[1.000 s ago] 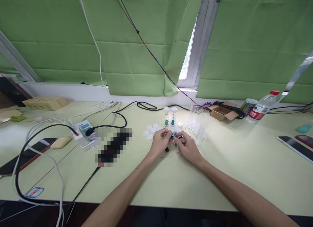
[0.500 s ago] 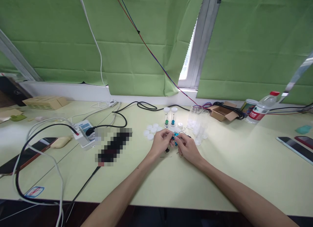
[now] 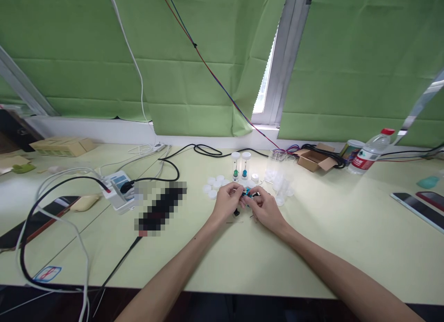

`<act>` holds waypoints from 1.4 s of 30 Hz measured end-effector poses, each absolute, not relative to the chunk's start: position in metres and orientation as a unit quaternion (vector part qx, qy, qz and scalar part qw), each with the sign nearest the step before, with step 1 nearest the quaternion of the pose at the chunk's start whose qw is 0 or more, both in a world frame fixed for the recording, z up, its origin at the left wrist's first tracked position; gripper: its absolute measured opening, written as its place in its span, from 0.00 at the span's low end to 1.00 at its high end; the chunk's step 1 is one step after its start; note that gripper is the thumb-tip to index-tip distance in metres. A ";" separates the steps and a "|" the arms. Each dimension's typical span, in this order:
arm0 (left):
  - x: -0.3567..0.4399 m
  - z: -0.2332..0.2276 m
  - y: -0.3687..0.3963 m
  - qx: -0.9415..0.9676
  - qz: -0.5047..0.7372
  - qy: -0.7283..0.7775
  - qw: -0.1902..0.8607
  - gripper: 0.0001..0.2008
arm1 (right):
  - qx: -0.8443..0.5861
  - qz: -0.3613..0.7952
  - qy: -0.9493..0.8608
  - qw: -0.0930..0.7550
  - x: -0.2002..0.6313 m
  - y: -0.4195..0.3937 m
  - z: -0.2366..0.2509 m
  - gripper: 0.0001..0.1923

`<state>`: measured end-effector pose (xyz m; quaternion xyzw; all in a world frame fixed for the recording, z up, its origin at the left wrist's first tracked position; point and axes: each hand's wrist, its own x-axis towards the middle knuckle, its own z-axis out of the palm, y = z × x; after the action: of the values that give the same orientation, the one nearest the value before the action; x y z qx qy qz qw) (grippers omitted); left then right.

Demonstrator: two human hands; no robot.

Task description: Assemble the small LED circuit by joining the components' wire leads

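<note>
My left hand (image 3: 228, 199) and my right hand (image 3: 266, 206) meet over the table, fingers pinched together around a small blue and black part (image 3: 246, 191). The fingers cover most of it, so its kind does not show. Just behind the hands stand two clear tubes with white caps, one with a green piece (image 3: 236, 173) inside and the other with a blue piece (image 3: 244, 173). Several white round caps (image 3: 212, 194) lie left of the tubes. A small black piece (image 3: 236, 212) and thin metal pins lie below my fingers.
Several clear tubes (image 3: 282, 162) stand and lie at the right, behind my right hand. Farther back are an open cardboard box (image 3: 314, 159) and a water bottle (image 3: 371, 153). A power strip (image 3: 118, 188) with cables sits at left; phones (image 3: 419, 211) lie at right.
Both hands stay at the same spot, with my right fingers shifted slightly on the small blue part. The whole view has moved a little.
</note>
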<state>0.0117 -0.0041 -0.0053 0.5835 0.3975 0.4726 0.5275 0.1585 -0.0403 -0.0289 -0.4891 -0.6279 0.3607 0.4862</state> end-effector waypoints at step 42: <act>0.012 -0.009 -0.003 0.595 0.465 0.387 0.530 0.12 | -0.473 0.361 -0.632 0.496 0.158 -0.040 -0.029 0.17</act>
<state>0.0120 -0.0031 -0.0092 0.5947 0.3868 0.4648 0.5298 0.1579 -0.0401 -0.0292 -0.4731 -0.6324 0.3611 0.4958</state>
